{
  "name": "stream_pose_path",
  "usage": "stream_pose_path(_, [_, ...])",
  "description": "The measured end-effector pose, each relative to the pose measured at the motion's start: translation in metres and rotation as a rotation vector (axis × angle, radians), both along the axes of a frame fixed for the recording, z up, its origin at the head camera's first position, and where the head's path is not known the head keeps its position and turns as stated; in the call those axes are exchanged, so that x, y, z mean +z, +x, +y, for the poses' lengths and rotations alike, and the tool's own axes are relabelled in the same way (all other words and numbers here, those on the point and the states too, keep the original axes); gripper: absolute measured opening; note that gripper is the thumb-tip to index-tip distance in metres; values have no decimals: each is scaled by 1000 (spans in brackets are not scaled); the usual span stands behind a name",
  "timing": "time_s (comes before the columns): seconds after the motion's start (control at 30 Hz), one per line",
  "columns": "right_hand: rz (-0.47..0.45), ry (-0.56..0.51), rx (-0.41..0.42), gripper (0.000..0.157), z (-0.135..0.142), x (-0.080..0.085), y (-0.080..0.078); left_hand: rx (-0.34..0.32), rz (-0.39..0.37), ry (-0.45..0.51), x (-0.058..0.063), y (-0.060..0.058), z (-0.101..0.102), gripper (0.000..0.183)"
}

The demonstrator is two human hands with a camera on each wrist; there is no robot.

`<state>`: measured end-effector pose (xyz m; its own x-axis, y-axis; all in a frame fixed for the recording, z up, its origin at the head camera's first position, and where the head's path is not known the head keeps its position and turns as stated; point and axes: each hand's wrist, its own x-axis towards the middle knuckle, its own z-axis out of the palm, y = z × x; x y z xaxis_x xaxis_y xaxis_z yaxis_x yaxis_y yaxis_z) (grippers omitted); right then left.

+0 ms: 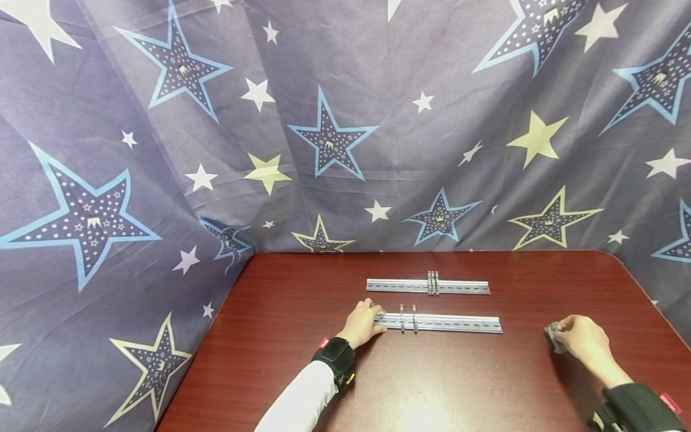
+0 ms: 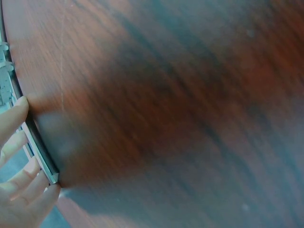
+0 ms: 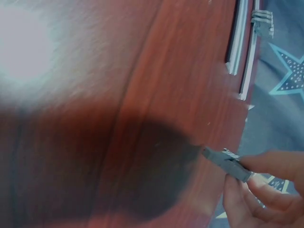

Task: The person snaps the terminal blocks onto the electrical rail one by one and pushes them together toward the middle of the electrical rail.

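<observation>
My left hand point(image 1: 363, 324) grips the left end of the nearer slotted metal DIN rail point(image 1: 459, 324). In the left wrist view the thumb lies along the rail's long edge, with the other fingers around its end. Two thin grey terminal blocks point(image 1: 414, 318) stand apart on this rail, just right of the hand. Off to the right of both rails, my right hand point(image 1: 585, 341) pinches a small grey terminal block point(image 3: 228, 164) between thumb and fingers, above the table. Part of that block is hidden by the fingertips.
Behind the nearer rail lies a second DIN rail point(image 1: 396, 285), roughly parallel, with several terminal blocks point(image 1: 433, 282) grouped near its middle. Both rest on a reddish-brown wooden table point(image 1: 259, 360). A star-patterned cloth point(image 1: 378, 90) hangs along the table's back and sides.
</observation>
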<state>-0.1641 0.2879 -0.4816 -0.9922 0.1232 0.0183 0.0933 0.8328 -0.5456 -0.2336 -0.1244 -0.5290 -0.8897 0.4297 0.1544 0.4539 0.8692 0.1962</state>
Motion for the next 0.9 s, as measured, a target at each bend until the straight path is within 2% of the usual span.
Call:
stream_pose_path(0.23, [41, -20, 25, 16, -20, 6, -8, 10, 0, 0, -1, -1, -1, 35])
stream_pose_path(0.9, [77, -77, 59, 11, -86, 12, -35, 9, -2, 0, -4, -1, -1, 35])
